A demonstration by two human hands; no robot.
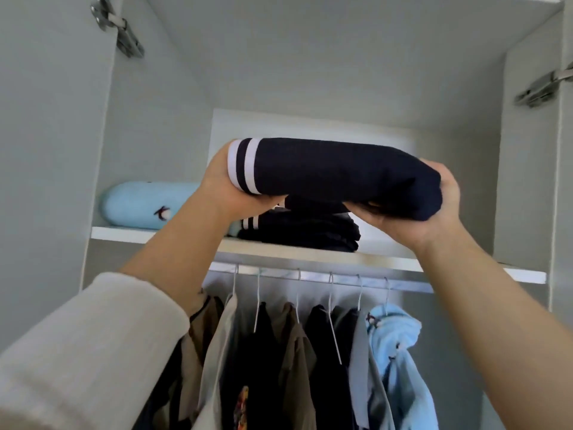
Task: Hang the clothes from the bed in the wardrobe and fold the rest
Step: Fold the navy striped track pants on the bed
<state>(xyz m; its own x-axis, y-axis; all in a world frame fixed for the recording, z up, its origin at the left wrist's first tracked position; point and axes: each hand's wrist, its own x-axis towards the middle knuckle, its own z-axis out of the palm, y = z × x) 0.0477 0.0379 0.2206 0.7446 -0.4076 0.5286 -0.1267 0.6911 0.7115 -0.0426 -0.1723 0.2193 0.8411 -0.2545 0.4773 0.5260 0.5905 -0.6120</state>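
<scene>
A folded navy garment with two white stripes (335,172) is raised at the wardrobe's upper shelf (161,234). My left hand (226,190) grips its striped left end and my right hand (434,206) grips its right end from below. Right under it, a second folded navy striped garment (304,232) lies on the shelf. Beneath the shelf, several clothes hang on white hangers from the rail (310,276): beige, brown, black and grey pieces, and a light blue one (400,352) at the right.
A light blue rolled plush item (139,204) lies on the shelf at the left. White wardrobe walls close in both sides, with door hinges at the upper left (121,26) and upper right (539,88).
</scene>
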